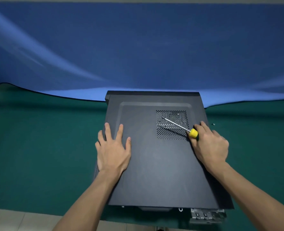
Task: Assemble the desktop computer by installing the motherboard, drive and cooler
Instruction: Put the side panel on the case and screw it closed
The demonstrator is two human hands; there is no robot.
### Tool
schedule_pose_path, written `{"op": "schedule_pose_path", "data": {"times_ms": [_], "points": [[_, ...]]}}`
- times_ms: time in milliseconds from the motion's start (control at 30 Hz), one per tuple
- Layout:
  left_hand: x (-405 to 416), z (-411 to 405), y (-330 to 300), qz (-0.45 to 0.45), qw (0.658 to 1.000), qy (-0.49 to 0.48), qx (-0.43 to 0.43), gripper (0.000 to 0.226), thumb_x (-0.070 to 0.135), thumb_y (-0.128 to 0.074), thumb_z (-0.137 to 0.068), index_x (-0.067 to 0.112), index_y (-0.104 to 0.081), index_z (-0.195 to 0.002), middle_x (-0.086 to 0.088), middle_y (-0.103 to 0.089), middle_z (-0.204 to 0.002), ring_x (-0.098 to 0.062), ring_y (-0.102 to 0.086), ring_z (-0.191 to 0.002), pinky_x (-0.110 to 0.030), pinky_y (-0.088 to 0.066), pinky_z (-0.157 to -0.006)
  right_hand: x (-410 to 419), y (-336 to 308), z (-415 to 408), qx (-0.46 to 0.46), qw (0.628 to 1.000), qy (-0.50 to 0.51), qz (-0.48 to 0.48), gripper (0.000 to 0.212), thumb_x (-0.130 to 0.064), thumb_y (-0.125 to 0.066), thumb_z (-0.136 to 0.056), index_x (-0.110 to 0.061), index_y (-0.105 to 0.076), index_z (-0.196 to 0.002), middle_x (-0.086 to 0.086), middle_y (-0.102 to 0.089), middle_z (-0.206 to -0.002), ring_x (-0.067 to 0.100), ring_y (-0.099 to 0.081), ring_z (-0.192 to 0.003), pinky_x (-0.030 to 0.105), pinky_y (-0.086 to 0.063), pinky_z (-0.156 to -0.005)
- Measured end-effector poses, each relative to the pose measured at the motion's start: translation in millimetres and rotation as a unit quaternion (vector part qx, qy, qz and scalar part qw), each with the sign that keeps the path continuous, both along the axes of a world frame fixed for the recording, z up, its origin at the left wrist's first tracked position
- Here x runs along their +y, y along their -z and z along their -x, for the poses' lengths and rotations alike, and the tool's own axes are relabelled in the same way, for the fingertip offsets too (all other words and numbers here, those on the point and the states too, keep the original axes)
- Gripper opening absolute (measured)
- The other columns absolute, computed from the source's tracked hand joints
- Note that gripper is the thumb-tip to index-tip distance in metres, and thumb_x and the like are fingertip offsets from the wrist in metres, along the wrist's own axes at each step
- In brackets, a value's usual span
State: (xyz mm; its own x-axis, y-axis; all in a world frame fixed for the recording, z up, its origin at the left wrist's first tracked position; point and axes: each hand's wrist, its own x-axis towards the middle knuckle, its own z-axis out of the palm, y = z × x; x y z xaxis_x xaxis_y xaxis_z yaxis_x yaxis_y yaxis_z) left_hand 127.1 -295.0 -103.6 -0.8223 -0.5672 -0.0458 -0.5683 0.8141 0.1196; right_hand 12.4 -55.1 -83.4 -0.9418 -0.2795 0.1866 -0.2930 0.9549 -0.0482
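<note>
A black desktop computer case (159, 164) lies flat on the green table, its closed side panel facing up. A perforated vent (164, 130) sits in the panel's upper right. My left hand (113, 150) rests flat on the panel's left side, fingers spread, with the outer fingers over the edge. My right hand (211, 145) lies on the panel's right edge and holds a screwdriver (179, 126) by its yellow handle. The metal shaft lies across the vent, pointing up and left. The inside of the case is hidden.
A green mat (46, 147) covers the table. A blue cloth (138, 47) hangs behind and drapes onto the table's far side. A small screw (214, 124) lies on the mat right of the case. The table's near edge and pale floor (13, 220) show bottom left.
</note>
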Motion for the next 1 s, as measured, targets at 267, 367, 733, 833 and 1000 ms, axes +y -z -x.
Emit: {"op": "schedule_pose_path", "data": {"times_ms": [267, 367, 733, 833, 1000], "points": [[2, -4, -8, 0.005, 0.999, 0.008, -0.037, 0.057, 0.053, -0.020, -0.095, 0.033, -0.014, -0.149, -0.011, -0.006, -0.157, -0.034, -0.011, -0.141, -0.046, -0.014, -0.112, 2, -4, 0, -0.029, 0.999, 0.007, -0.034, 0.032, -0.044, -0.050, -0.092, -0.020, -0.059, -0.113, -0.002, -0.056, -0.116, 0.028, -0.059, -0.088, 0.028, -0.031, -0.056], [13, 4, -17, 0.054, 0.997, -0.002, -0.055, 0.053, 0.042, -0.027, -0.097, 0.020, -0.027, -0.146, -0.017, -0.019, -0.153, -0.034, -0.015, -0.140, -0.046, -0.015, -0.112, 13, -12, 6, -0.072, 0.996, 0.004, 0.059, 0.033, -0.051, -0.051, -0.092, -0.024, -0.062, -0.105, -0.001, -0.063, -0.110, 0.031, -0.061, -0.091, 0.029, -0.033, -0.059], [170, 133, -42, -0.096, 0.975, 0.164, 0.113, 0.014, 0.024, -0.042, -0.093, 0.016, -0.046, -0.083, -0.001, -0.052, -0.092, -0.020, -0.046, -0.092, -0.028, -0.034, -0.073, 134, 10, 92, -0.226, 0.911, 0.128, 0.321, 0.026, -0.037, -0.062, -0.087, -0.019, -0.061, -0.067, 0.001, -0.059, -0.058, 0.029, -0.055, -0.063, 0.029, -0.039, -0.053], [197, 163, -30, -0.078, 0.979, 0.165, 0.095, 0.016, 0.028, -0.040, -0.094, 0.020, -0.040, -0.080, 0.000, -0.050, -0.089, -0.018, -0.046, -0.088, -0.029, -0.031, -0.067, 154, 38, 114, -0.249, 0.896, 0.159, 0.332, 0.022, -0.033, -0.063, -0.086, -0.018, -0.063, -0.070, 0.002, -0.062, -0.063, 0.028, -0.057, -0.066, 0.029, -0.039, -0.054], [208, 185, -13, -0.020, 0.987, 0.120, 0.104, 0.020, 0.030, -0.044, -0.092, 0.021, -0.042, -0.074, 0.004, -0.048, -0.075, -0.012, -0.038, -0.069, -0.027, -0.031, -0.056, 162, 82, 142, -0.285, 0.887, 0.167, 0.323, 0.005, -0.026, -0.064, -0.085, -0.026, -0.069, -0.083, 0.002, -0.068, -0.082, 0.027, -0.059, -0.079, 0.030, -0.044, -0.064]]}}
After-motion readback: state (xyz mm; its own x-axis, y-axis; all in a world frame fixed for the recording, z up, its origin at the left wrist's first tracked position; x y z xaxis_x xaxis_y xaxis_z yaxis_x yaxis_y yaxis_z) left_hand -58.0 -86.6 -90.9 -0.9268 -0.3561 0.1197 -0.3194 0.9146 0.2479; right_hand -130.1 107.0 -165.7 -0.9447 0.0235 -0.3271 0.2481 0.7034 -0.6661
